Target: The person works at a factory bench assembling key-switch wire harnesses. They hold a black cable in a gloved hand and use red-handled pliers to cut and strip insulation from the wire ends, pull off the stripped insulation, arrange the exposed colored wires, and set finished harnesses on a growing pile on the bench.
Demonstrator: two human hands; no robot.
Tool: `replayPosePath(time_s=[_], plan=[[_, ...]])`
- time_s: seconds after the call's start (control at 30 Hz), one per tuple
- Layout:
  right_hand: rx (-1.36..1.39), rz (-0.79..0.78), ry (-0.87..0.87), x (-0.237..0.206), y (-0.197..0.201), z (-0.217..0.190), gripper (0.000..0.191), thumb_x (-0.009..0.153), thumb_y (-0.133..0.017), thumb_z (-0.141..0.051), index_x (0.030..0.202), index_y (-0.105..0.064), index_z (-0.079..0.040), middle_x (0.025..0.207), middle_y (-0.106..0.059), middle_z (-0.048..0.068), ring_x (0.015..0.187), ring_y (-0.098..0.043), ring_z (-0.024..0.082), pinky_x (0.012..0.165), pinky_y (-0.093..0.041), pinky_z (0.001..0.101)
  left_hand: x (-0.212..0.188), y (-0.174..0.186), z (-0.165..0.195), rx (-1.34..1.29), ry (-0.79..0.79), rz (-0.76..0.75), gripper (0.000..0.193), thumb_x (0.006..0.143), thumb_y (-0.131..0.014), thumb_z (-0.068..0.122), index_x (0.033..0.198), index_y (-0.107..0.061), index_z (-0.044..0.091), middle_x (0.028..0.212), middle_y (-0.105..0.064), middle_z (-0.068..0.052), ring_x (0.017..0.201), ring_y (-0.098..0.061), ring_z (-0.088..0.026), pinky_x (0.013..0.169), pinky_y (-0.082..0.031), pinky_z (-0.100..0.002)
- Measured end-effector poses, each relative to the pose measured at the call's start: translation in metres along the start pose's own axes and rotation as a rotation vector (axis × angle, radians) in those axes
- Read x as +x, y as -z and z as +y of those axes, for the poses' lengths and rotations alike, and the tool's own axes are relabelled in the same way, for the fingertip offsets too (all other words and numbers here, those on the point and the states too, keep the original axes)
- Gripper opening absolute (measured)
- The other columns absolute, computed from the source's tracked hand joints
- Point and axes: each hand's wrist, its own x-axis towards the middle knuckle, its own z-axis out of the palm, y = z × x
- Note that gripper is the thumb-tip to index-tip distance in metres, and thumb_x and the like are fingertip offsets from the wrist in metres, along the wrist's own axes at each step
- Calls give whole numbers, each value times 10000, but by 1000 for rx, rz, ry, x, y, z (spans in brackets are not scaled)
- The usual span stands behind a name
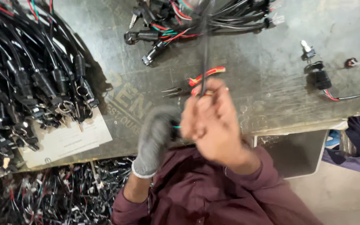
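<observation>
Holding a black cable point(205, 50) up off the counter point(267, 91), the person is working with both hands close together near the counter's front edge. The big heap of black cables point(26, 79) on the left is sitting very near, and so is the bundle of coloured wires point(201, 18) at the back. The held cable is running up toward that bundle, so I think a hard pull could be dragging the bundle along or tangling it. The heap on the left could be sliding onto the white paper sheet point(69, 139) if an elbow bumps it.

The right hand point(213, 121) is bare, and its grip is closing tight around the black cable, with red wire ends point(207, 74) poking out just above. The left hand point(155, 137) is wearing a grey glove and curling inward beside it. It is too blurry, so I cannot tell what its grip is holding.
</observation>
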Motion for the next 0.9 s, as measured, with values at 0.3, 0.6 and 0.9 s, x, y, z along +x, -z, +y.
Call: replayPosePath(time_s=[0.3,0.6,0.9], plan=[[-973,-305,690,-19,5,-29,169,979,-666,-62,1141,-641,-22,881,-691,48,744,-642,196,646,-496,348,8,-28,45,81,-311,95,271,1055,-557,229,1234,-583,28,1070,-632,-62,912,-596,-139,802,-514,-297],[-1278,-411,519,0,2,-26,365,880,-778,-281,1093,-634,-22,944,-665,127,843,-651,328,724,-528,429,-35,17,-9,98,-332,86,241,1067,-581,236,1192,-576,30,1064,-626,-97,894,-588,-163,763,-507,-304],[-217,-539,27,-3,11,-96,572,1026,-501,-582,796,-670,-86,836,-694,68,821,-691,307,834,-509,486,-41,-38,-32,747,-268,-603,115,925,-693,166,1037,-717,161,978,-699,-69,904,-663,-277,830,-507,-399]])
